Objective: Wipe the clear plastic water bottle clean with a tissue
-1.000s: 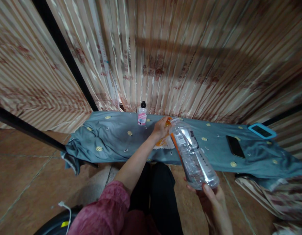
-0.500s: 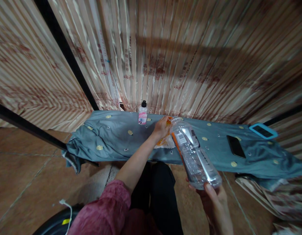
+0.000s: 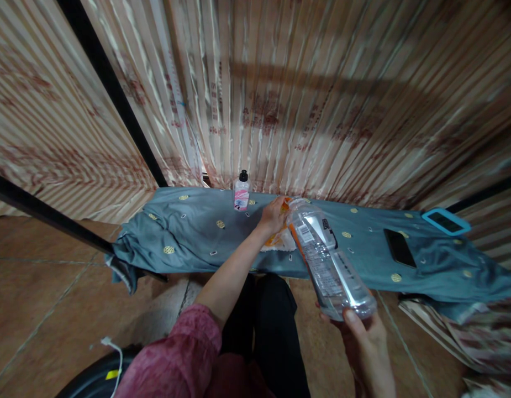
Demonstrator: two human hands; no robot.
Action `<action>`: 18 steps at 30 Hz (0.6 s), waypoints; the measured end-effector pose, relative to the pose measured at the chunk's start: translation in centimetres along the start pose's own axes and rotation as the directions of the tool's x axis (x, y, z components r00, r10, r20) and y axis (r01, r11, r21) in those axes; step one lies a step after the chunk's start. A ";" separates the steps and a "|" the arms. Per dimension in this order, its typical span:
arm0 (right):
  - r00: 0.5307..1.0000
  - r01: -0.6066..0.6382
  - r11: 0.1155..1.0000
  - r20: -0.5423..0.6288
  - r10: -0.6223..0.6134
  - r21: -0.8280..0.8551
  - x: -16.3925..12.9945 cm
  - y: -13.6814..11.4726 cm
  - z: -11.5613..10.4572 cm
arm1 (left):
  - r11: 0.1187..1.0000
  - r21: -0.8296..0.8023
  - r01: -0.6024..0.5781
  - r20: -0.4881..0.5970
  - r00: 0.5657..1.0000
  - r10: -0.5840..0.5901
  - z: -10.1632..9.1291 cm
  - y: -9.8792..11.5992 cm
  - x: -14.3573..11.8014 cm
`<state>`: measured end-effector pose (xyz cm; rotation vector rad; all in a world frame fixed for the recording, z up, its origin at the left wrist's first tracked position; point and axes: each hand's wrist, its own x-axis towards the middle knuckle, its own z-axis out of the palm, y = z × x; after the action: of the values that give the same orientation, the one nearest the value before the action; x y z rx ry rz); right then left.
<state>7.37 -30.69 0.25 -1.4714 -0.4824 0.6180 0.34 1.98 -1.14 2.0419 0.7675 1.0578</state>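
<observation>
My right hand grips the base of a clear plastic bottle with an orange-edged label, tilted so its neck points away toward the cloth-covered bench. My left hand reaches forward and closes on the orange cap at the bottle's mouth. Just under that hand, an orange and white cloth lies on the blue-grey cover. How much liquid the bottle holds is hard to tell.
A small white bottle with a black cap and pink label stands at the bench's back edge. A black phone lies to the right, and a blue-framed device beyond it. Striped curtains hang behind. Tiled floor spreads to the left.
The bottle has shifted slightly in my right hand; otherwise both hands stay where they were.
</observation>
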 end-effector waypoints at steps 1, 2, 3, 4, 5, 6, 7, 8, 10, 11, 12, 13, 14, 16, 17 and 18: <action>1.000 0.012 1.000 0.008 -0.012 -0.021 0.1 0.2 -0.2 | 1.000 0.002 0.002 0.000 1.000 -0.002 0.0 0.0 0.0; 1.000 0.023 0.999 0.014 -0.022 -0.041 0.2 0.3 -0.3 | 1.000 0.000 0.004 -0.002 1.000 -0.004 0.1 -0.1 0.0; 0.999 0.031 0.998 0.016 -0.031 -0.056 0.3 0.5 -0.4 | 1.000 -0.002 0.007 -0.004 1.000 -0.007 0.1 -0.1 0.0; 0.999 0.040 0.997 0.017 -0.039 -0.064 0.3 0.6 -0.5 | 1.000 -0.006 0.011 -0.007 1.000 -0.011 0.1 -0.1 0.0; 0.999 0.046 0.997 0.018 -0.045 -0.066 0.3 0.7 -0.6 | 1.000 -0.007 0.014 -0.007 1.000 -0.014 0.1 -0.1 0.0; 0.999 0.052 0.996 0.020 -0.051 -0.066 0.3 0.8 -0.6 | 1.000 -0.005 0.017 -0.004 1.000 -0.017 0.1 -0.1 0.0; 0.998 0.056 0.996 0.020 -0.055 -0.068 0.4 0.9 -0.7 | 1.000 -0.002 0.019 0.002 1.000 -0.019 0.1 0.0 0.0; 0.998 0.059 0.996 0.019 -0.057 -0.072 0.4 1.0 -0.8 | 1.000 0.002 0.021 0.007 1.000 -0.021 0.0 0.0 0.0; 0.998 0.064 0.994 0.010 -0.063 -0.086 0.6 1.2 -1.0 | 1.000 0.010 0.022 0.008 1.000 -0.022 0.0 0.1 -0.1; 0.998 0.067 0.993 0.004 -0.067 -0.092 0.7 1.3 -1.1 | 1.000 0.014 0.021 0.006 1.000 -0.021 -0.1 0.1 -0.1; 0.998 0.070 0.993 0.000 -0.070 -0.096 0.9 1.4 -1.3 | 1.000 0.018 0.018 0.007 1.000 -0.018 -0.1 0.2 -0.1; 0.997 0.071 0.993 0.001 -0.072 -0.098 1.1 1.6 -1.5 | 1.000 0.020 0.014 0.011 1.000 -0.014 -0.1 0.2 -0.1; 0.997 0.071 0.993 0.004 -0.071 -0.099 1.3 1.7 -1.6 | 1.000 0.021 0.009 0.015 1.000 -0.010 -0.2 0.2 -0.1; 0.998 0.065 0.993 0.008 -0.064 -0.094 1.6 1.8 -1.9 | 1.000 0.019 0.005 0.021 1.000 -0.006 -0.2 0.3 -0.1; 0.998 0.063 0.994 0.007 -0.062 -0.091 1.7 1.8 -2.0 | 1.000 0.020 0.007 0.022 1.000 -0.008 -0.3 0.3 -0.1; 0.998 0.062 0.994 0.005 -0.062 -0.090 1.8 1.8 -2.1 | 1.000 0.024 0.010 0.023 1.000 -0.011 -0.3 0.3 -0.1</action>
<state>9.92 -31.12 -1.79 -1.5350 -0.5622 0.5550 0.11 1.77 -0.81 2.0643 0.7820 1.0220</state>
